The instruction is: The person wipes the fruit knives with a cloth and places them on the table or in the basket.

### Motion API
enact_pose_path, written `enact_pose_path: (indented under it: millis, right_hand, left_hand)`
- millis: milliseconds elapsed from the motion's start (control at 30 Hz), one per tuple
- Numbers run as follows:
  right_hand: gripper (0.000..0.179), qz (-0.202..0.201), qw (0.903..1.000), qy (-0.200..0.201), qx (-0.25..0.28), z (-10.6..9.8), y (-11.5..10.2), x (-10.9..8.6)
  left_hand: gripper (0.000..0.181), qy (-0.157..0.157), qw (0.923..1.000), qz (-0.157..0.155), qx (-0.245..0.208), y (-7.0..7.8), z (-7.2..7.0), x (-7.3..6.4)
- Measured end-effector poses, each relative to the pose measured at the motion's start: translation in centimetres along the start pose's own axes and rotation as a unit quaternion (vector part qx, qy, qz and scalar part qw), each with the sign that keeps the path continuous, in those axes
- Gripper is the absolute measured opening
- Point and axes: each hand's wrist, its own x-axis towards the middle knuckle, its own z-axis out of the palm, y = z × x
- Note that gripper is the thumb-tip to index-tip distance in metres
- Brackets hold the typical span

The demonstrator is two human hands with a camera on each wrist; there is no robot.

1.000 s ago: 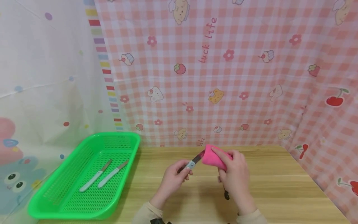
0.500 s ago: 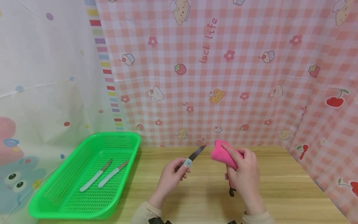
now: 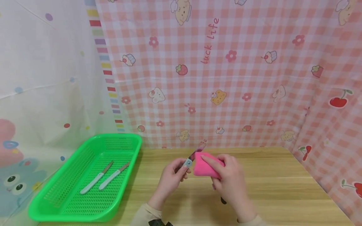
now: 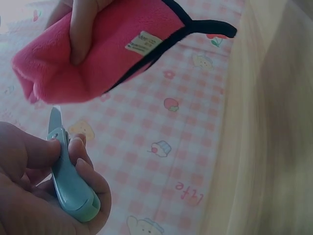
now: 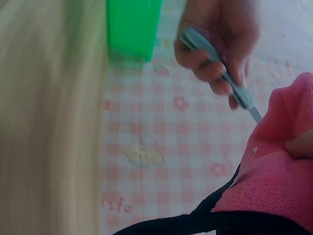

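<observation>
My left hand (image 3: 169, 179) grips a folding knife (image 4: 73, 188) by its pale blue handle, blade out and pointing up and away to the right. In my right hand (image 3: 232, 179) is a folded pink cloth (image 3: 205, 167), with the thumb and fingers pressing it from both sides. The cloth overlaps the lower blade near the handle in the head view, and the blade tip shows above it. The left wrist view shows a black trim and hanging loop (image 4: 212, 28) on the cloth, plus a small white label (image 4: 144, 43).
To the left stands a green plastic basket (image 3: 113, 207) with perforated sides. Inside it lie two more pale-handled knives, one (image 3: 92, 183) beside the other (image 3: 110, 180), blades out. Behind the wooden table (image 3: 271, 182) hangs a pink checked curtain (image 3: 254, 78).
The cloth was near the blade's tip, then moved off to the right, apart from the knife. Now it is back left, against the blade near the handle. The left hand shifted slightly.
</observation>
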Motion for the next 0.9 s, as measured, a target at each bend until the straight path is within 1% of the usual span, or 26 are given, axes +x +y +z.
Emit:
enact_pose_path:
  millis: [100,233,400,567,733,900]
  right_hand:
    - [0.065,-0.016,0.9998,-0.008,0.005,0.5,-0.4,-0.1]
    - [0.062,-0.019,0.9996,-0.019,0.008,1.1,-0.7,-0.4]
    - [0.06,-0.014,0.9995,-0.027,0.005,1.4,-0.8,-0.7]
    - [0.059,-0.008,0.9995,-0.029,0.002,1.6,-0.8,-0.8]
    - [0.061,-0.003,0.9995,-0.031,0.002,1.6,-0.8,-0.8]
    - [0.063,0.006,0.9995,-0.032,-0.004,1.7,-0.8,-0.9]
  left_hand:
    - [0.017,-0.002,0.9999,0.008,0.007,0.0,0.0,0.0]
    - [0.018,-0.005,0.9998,0.013,0.014,0.1,0.1,-0.1]
    - [0.02,-0.009,0.9998,0.006,0.015,0.4,0.1,-0.3]
    - [0.021,-0.009,0.9999,0.006,0.01,0.2,0.2,-0.3]
    - [0.02,-0.013,0.9998,0.01,0.011,0.1,0.2,-0.3]
    - [0.02,-0.021,0.9996,0.019,0.008,0.3,0.1,-0.4]
